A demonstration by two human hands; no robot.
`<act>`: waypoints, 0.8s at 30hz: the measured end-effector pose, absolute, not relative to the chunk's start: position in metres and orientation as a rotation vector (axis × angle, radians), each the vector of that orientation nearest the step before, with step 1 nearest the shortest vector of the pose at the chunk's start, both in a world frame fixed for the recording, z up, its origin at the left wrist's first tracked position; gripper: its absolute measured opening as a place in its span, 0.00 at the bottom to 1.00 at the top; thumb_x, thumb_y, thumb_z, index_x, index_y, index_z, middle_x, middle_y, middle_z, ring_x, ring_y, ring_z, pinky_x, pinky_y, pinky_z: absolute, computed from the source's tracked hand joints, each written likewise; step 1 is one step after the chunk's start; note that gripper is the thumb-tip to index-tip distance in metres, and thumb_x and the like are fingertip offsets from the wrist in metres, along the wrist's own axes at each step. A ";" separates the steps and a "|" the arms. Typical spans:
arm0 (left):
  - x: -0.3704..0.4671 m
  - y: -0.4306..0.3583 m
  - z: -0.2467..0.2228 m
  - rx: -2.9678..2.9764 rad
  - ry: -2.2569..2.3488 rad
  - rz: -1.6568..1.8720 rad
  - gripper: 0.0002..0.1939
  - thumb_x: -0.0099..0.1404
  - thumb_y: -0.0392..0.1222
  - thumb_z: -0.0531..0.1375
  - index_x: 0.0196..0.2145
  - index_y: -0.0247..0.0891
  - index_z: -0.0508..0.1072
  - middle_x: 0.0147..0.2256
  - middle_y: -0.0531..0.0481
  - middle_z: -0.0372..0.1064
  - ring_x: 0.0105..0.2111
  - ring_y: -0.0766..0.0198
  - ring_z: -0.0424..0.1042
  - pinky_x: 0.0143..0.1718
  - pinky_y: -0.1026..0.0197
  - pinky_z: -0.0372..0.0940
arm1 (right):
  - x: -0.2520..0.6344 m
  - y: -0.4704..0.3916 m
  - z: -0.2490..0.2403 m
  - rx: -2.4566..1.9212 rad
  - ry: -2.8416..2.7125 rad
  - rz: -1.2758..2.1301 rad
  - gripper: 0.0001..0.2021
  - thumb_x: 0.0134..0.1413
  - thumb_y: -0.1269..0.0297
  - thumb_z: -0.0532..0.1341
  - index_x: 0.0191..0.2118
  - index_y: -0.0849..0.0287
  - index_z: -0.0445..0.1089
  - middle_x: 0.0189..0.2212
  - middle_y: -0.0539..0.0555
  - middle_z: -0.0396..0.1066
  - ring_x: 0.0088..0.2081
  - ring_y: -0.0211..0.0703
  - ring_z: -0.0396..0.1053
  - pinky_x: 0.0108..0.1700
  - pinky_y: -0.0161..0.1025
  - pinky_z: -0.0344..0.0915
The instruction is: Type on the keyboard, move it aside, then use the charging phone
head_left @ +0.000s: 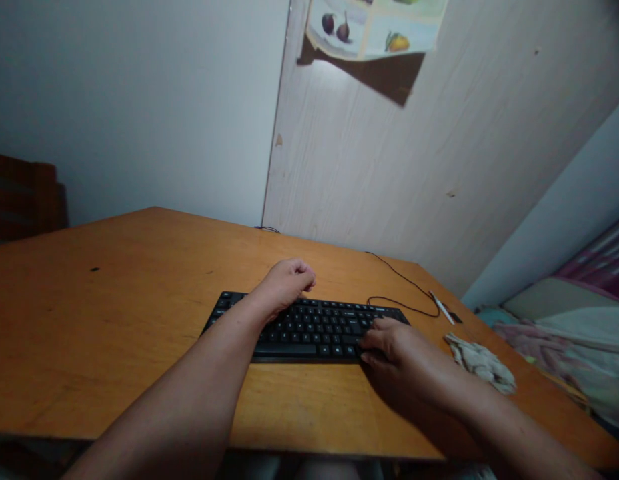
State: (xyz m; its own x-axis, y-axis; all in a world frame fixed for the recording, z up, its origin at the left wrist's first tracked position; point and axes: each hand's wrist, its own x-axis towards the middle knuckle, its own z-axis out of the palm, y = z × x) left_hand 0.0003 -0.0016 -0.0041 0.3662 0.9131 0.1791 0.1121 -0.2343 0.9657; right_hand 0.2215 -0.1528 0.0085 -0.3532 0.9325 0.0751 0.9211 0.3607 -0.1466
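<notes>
Wooden table (pixel 114 320), keyboard (pixel 309 327) under fingers (pixel 374 343)

Hidden and cropped bits
Left hand (pixel 284 285) and right hand (pixel 389 347) cover keyboard (pixel 314 327) keys; poster (pixel 374 27) cropped at top; key legends unreadable.

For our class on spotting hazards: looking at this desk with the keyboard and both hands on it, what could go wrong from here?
1. The keyboard's cable loops loose across the table behind the keyboard; a forearm might snag it and drag the keyboard.
2. The pen and crumpled cloth lie close to the table's right edge, beside the right hand; a sweep of that arm could knock them off.
3. The left hand is curled over the keyboard's back edge, so it may press keys unintentionally.
</notes>
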 end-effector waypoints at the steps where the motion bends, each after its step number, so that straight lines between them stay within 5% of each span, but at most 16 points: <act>1: 0.000 -0.001 -0.004 1.630 0.931 1.005 0.03 0.56 0.38 0.59 0.29 0.37 0.72 0.29 0.48 0.73 0.29 0.65 0.69 0.31 0.64 0.61 | 0.219 -0.155 0.006 -1.721 -2.464 0.073 0.07 0.59 0.71 0.61 0.30 0.56 0.73 0.32 0.53 0.69 0.37 0.43 0.67 0.38 0.38 0.61; 10: 0.001 -0.002 -0.003 1.779 1.015 1.055 0.03 0.57 0.37 0.59 0.29 0.37 0.73 0.29 0.49 0.73 0.31 0.62 0.71 0.33 0.63 0.62 | 0.202 -0.185 -0.031 -1.781 -2.338 -0.480 0.11 0.64 0.75 0.53 0.45 0.61 0.73 0.35 0.58 0.69 0.38 0.49 0.63 0.38 0.44 0.62; 14: 0.001 0.000 -0.004 1.861 1.040 1.062 0.04 0.58 0.39 0.59 0.29 0.38 0.73 0.29 0.49 0.73 0.32 0.61 0.71 0.33 0.62 0.62 | 0.205 -0.186 -0.033 -1.734 -2.280 -0.393 0.11 0.68 0.70 0.52 0.39 0.58 0.72 0.33 0.57 0.68 0.36 0.48 0.64 0.39 0.45 0.63; 24: 0.002 0.004 -0.007 1.870 1.037 1.070 0.04 0.57 0.39 0.60 0.29 0.38 0.74 0.30 0.49 0.73 0.32 0.61 0.71 0.33 0.62 0.62 | 0.218 -0.177 -0.023 -1.657 -2.173 -0.085 0.09 0.64 0.68 0.57 0.45 0.57 0.74 0.37 0.57 0.71 0.42 0.48 0.68 0.44 0.46 0.67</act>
State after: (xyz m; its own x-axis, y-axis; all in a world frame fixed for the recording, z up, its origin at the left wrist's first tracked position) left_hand 0.0016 0.0039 -0.0071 0.3275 0.8924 0.3103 0.2818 -0.4057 0.8695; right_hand 0.2180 -0.1775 -0.0230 -0.2135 0.9115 0.3516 0.9362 0.2937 -0.1928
